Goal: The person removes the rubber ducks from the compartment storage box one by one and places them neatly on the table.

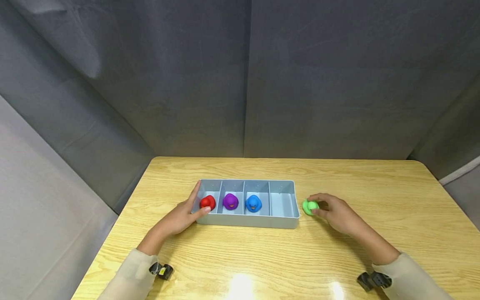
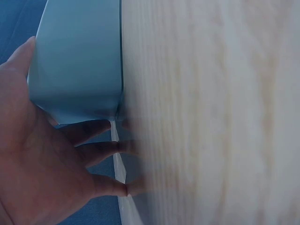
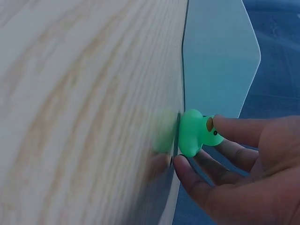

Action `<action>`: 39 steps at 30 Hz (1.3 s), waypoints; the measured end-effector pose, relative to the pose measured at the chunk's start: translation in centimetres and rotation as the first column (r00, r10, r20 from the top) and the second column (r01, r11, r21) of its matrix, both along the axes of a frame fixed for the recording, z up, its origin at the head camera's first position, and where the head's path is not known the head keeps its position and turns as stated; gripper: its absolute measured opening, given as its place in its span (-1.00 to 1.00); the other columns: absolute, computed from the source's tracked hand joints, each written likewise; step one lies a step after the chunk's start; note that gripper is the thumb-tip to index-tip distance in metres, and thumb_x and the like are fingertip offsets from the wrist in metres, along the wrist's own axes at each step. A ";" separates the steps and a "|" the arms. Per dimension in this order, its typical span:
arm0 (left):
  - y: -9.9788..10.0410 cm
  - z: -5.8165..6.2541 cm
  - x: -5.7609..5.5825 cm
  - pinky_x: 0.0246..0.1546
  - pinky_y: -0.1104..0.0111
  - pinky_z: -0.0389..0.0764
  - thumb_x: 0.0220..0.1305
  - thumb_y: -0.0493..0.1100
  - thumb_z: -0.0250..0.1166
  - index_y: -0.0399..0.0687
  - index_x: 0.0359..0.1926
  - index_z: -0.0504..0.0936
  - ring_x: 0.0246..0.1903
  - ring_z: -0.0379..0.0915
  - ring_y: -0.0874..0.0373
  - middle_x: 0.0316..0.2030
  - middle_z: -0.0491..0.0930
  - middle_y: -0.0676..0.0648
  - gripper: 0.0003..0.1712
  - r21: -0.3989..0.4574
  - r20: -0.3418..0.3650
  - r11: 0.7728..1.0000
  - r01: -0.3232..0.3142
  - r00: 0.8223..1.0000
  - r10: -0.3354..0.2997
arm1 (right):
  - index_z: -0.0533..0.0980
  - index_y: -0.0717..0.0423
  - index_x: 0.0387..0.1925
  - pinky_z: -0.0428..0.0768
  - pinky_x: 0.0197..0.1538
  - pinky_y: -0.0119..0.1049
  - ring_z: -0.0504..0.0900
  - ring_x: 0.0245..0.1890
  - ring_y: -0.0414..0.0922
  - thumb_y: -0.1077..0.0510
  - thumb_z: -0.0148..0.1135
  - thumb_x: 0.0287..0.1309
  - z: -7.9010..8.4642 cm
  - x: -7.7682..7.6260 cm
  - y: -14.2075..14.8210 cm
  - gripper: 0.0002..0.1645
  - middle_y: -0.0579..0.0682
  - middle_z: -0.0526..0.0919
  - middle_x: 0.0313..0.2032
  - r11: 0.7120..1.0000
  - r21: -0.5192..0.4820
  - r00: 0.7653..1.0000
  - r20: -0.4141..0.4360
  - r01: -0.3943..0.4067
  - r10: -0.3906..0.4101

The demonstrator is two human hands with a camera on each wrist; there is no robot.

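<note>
My left hand point(image 1: 182, 215) rests at the left end of a grey-blue divided box point(image 1: 245, 221). Its thumb lies over the front rim; the other fingers extend straight along the end wall, as the left wrist view also shows. Inside the box, each in its own compartment, are a red toy duck point(image 1: 207, 202), a purple toy duck point(image 1: 230, 201) and a blue toy duck point(image 1: 253, 203). Just beyond the box's right end, my right hand point(image 1: 339, 213) holds a green toy duck point(image 3: 191, 133) between thumb and fingers, at the table surface, with the thumb against its head.
The box's rightmost compartment point(image 1: 282, 203) holds no duck. All of this is on a light wooden table point(image 1: 262, 258), with grey fabric curtains point(image 1: 247, 83) behind its far edge. A dark device point(image 1: 374, 281) is strapped at the right wrist, another point(image 1: 161, 271) at the left.
</note>
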State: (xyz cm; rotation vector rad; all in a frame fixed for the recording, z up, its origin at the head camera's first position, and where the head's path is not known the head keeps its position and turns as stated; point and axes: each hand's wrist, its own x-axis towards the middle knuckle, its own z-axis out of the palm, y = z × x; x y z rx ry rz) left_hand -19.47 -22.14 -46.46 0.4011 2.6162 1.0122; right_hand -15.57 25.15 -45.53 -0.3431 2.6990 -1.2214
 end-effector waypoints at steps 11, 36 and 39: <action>0.0 0.0 0.0 0.43 -0.27 0.18 0.42 0.41 0.16 0.55 0.62 -0.48 0.53 0.04 -0.32 0.61 -0.02 -0.24 0.12 -0.001 -0.006 1.000 0.007 1.000 -0.007 | 0.49 0.33 0.27 0.61 0.14 0.17 0.58 0.19 0.35 0.23 0.24 0.43 -0.1 -0.1 0.1 -0.54 0.34 0.58 0.19 1.000 0.010 1.000 0.021 -0.009 0.009; -0.1 -0.3 -0.1 0.39 -0.30 0.21 0.42 0.43 0.14 0.49 0.63 -0.46 0.50 0.09 -0.35 0.59 0.04 -0.27 0.12 -0.016 -0.027 1.000 0.009 1.000 -0.010 | 0.49 0.24 0.30 0.59 0.15 0.24 0.41 0.33 0.43 0.20 0.22 0.45 2.2 -0.5 -0.2 -0.54 0.32 0.49 0.32 1.000 0.013 1.000 -0.028 0.012 -0.011; -0.1 -0.4 -0.1 0.38 -0.32 0.21 0.42 0.42 0.14 0.44 0.64 -0.45 0.50 0.09 -0.36 0.59 0.05 -0.26 0.13 -0.019 -0.031 1.000 0.009 0.999 -0.010 | 0.49 0.22 0.30 0.57 0.17 0.25 0.41 0.33 0.42 0.20 0.23 0.45 2.6 -0.6 -0.4 -0.54 0.31 0.50 0.32 1.000 0.011 0.999 -0.040 0.007 -0.007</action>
